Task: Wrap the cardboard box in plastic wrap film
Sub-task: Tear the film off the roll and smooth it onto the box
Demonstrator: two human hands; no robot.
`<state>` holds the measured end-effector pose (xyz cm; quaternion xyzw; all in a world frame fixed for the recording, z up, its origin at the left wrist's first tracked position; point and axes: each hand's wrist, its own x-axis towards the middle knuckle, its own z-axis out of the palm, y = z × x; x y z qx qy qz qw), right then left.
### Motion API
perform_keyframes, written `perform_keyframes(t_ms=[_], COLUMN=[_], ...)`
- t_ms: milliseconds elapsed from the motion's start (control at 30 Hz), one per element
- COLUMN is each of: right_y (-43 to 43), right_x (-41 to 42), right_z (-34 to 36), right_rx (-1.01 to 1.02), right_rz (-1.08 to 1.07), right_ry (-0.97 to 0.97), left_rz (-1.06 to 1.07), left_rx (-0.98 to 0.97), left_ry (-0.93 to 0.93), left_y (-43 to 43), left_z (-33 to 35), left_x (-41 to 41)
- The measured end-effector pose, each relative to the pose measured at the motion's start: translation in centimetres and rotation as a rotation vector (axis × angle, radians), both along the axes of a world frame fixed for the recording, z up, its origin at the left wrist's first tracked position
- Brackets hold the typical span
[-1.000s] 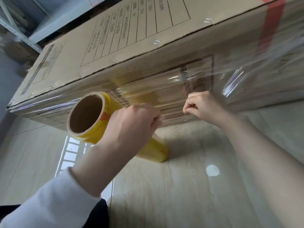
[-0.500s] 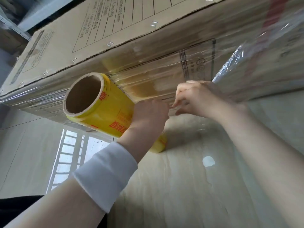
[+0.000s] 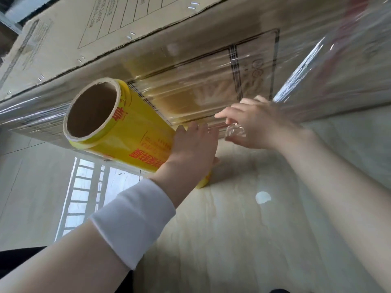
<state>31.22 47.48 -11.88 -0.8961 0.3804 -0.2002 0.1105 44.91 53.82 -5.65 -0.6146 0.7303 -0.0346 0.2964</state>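
Observation:
A long cardboard box (image 3: pixel 63 39) lies on the floor, its near side covered in clear plastic film (image 3: pixel 203 89). In front of that side is a yellow roll of wrap (image 3: pixel 131 132) with a cardboard core, tilted, its lower end by the floor. My left hand (image 3: pixel 190 151) holds the roll around its middle, fingers reaching over it toward the box. Just to the right, my right hand (image 3: pixel 260 125) pinches a crumpled end of film (image 3: pixel 234 131) close to the box's lower edge. A loose sheet of film (image 3: pixel 313 66) stretches up and to the right from there.
Glossy pale floor tiles (image 3: pixel 243 229) spread below the box, with a window reflection (image 3: pixel 88 187) at the left. Part of a metal shelf frame (image 3: pixel 8 24) shows behind the box at the upper left.
My left hand has slid further down the roll and its fingers have stretched out. My right hand has moved slightly right with a crumpled bit of film in its fingers.

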Motion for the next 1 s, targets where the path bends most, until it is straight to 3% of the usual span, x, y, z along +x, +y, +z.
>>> perform_keyframes(t_ms=[100, 300, 400, 467, 567, 633, 700, 800, 867, 1000], right_y=[0.7, 0.6, -0.7, -0.8, -0.4, 0.0, 0.4, 0.8, 0.7, 0.6], right_x=[1.0, 2.1, 1.6, 1.2, 1.2, 1.3, 1.5, 1.5, 1.3, 2.5], right_z=[-1.7, -4.7, -7.1, -7.4, -6.9, -6.7, -5.6, -5.5, -6.2, -7.4], right_rx=[-0.103, 0.05, 0.091, 0.124, 0.015, -0.026, -0.067, 0.013, 0.075, 0.02], right_rz=[0.073, 0.082, 0.03, 0.017, 0.019, 0.032, 0.075, 0.114, 0.158, 0.033], right_ry=[0.16, 0.328, 0.363, 0.306, 0.056, 0.016, 0.104, 0.384, 0.446, 0.606], left_rz=[-0.038, -0.131, -0.198, -0.209, -0.087, -0.025, -0.015, -0.033, -0.024, -0.036], left_rx=[-0.004, -0.043, 0.038, 0.042, 0.006, 0.044, 0.068, 0.053, 0.053, 0.056], left_ry=[-0.062, -0.03, -0.084, -0.086, 0.002, -0.002, -0.023, -0.065, -0.062, -0.07], left_y=[-0.3, 0.1, 0.5, 0.6, 0.0, -0.5, -0.6, -0.4, -0.3, -0.3], left_z=[-1.8, -2.8, -2.8, -2.8, -3.4, -4.3, -5.4, -6.5, -6.7, -7.0], left_x=[0.3, 0.6, 1.0, 1.3, 1.1, 0.5, 0.3, 0.3, 0.2, 0.2])
